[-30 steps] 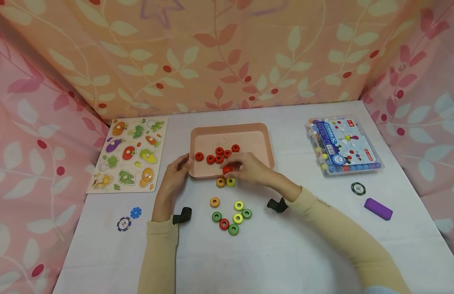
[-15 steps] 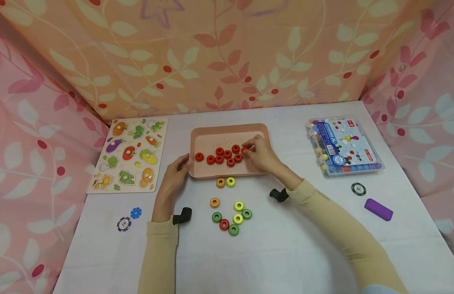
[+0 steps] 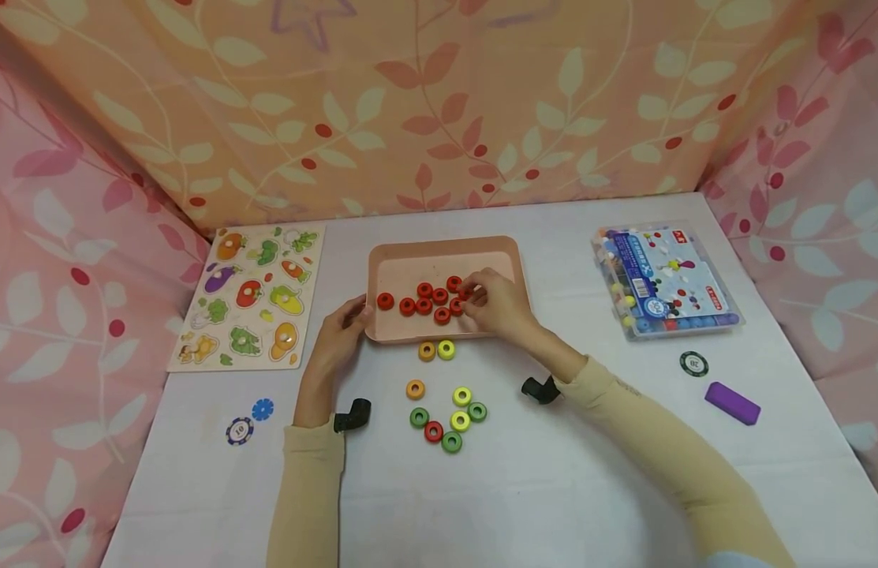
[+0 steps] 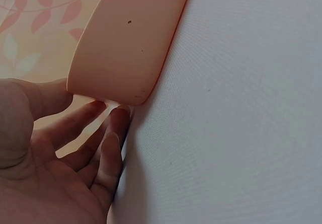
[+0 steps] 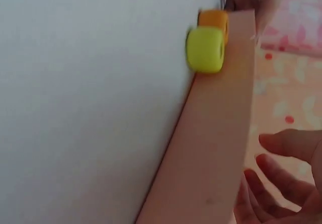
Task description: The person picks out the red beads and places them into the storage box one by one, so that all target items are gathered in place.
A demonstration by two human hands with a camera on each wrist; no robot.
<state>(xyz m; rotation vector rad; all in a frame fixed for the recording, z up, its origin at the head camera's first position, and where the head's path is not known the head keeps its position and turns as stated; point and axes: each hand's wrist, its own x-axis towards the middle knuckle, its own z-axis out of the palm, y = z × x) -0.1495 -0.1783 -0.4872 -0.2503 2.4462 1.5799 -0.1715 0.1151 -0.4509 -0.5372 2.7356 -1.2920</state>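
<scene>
A pink tray (image 3: 439,250) holds several red beads (image 3: 424,306), gathered in its middle and left. At the tray's left end, my left hand (image 3: 339,335) grips the edge. The left wrist view shows that thumb at the tray's rim (image 4: 108,68) and the curled fingers lower against its end. My right hand (image 3: 501,304) reaches over the tray's front wall, fingertips at the rightmost red beads. In the right wrist view its thumb and fingers (image 5: 274,176) stand apart, with no bead visible between them. A yellow bead (image 3: 446,349) and an orange bead (image 3: 427,351) lie against the tray's front.
Several green, yellow, orange and red beads (image 3: 460,421) lie loose before the tray. A vegetable puzzle board (image 3: 248,300) lies left, a clear box of colored pieces (image 3: 666,280) right. Poker chips (image 3: 240,431), a blue disc (image 3: 263,409) and a purple block (image 3: 733,403) sit farther out.
My right hand carried a red bead from the tray's front edge to the right of the group, then shifted slightly left, nudging the nearest beads. The left hand stayed put.
</scene>
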